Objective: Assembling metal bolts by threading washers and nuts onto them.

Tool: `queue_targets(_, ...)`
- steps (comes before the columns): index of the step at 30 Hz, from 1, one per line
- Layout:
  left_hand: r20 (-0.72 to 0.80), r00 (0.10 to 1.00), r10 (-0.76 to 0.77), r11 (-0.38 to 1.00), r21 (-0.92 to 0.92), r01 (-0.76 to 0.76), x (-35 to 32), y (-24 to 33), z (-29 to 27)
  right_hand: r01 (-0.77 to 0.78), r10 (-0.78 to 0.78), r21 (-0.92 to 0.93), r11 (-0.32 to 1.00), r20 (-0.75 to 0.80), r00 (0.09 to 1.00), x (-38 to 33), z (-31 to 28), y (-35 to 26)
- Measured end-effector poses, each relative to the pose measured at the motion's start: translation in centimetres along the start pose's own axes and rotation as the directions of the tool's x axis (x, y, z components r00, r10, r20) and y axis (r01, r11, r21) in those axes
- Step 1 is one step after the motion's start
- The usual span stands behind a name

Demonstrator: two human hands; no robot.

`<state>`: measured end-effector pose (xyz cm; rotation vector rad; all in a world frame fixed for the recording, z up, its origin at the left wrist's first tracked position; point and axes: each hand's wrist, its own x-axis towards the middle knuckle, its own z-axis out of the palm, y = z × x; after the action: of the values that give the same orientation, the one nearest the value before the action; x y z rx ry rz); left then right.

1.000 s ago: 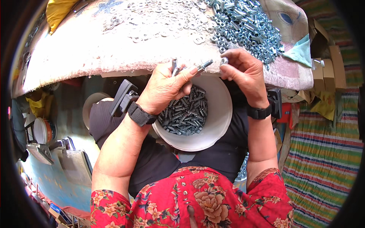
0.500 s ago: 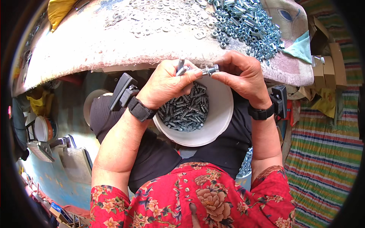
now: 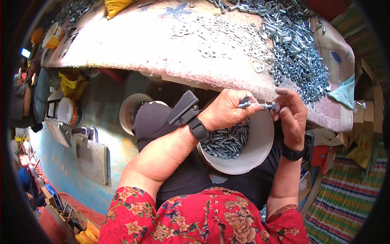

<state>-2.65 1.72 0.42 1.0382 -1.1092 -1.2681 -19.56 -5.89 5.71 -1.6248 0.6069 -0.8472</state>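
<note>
My left hand [image 3: 231, 109] is closed round several metal bolts. One bolt [image 3: 266, 106] points right from between thumb and fingers, with a nut or head at its outer end; another bolt's tip [image 3: 245, 101] shows above the thumb. Beside that outer end is my right hand [image 3: 291, 120], its index finger raised and slightly blurred, its thumb apart from it. Any contact with the bolt is hard to make out. Below both hands, a white bucket [image 3: 263, 142] stands between my legs, partly filled with dark metal bolts [image 3: 227, 143].
A cloth-covered table [image 3: 134, 51] holds scattered washers [image 3: 221, 34] and a heap of nuts and metal sleeves [image 3: 294, 53]. A teal cloth [image 3: 344, 92] hangs at its right corner. Another bucket [image 3: 126, 114] stands left of my knee. Cardboard boxes [image 3: 367, 116] are at right.
The view has shifted left, so everything sits farther right and lower in it. My right thumb and index finger have spread from their pinch at the bolt's end. The left hand keeps its bolts.
</note>
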Motion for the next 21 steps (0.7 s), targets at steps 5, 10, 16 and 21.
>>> queue_targets(5,0.021,1.000,0.018,1.000,-0.022,-0.017,-0.2,-0.3,-0.1,-0.037,0.063,-0.229,0.973,0.107,0.992,-1.0,-0.4,0.2)
queue_targets(10,0.102,0.984,0.143,0.989,0.018,-0.146,-0.5,-0.3,0.4,0.195,-0.197,-0.047,0.980,-0.034,0.980,0.0,-1.0,2.6)
queue_targets(16,-0.168,0.983,0.071,0.997,0.017,-0.069,0.3,0.0,1.4,0.455,-0.463,-0.085,0.886,-0.153,0.873,-0.3,6.2,0.2)
queue_targets(21,-0.247,0.958,-0.143,0.937,-0.345,0.051,0.6,0.4,-0.6,0.417,-0.420,0.106,0.903,0.425,0.802,-4.3,7.2,-0.6)
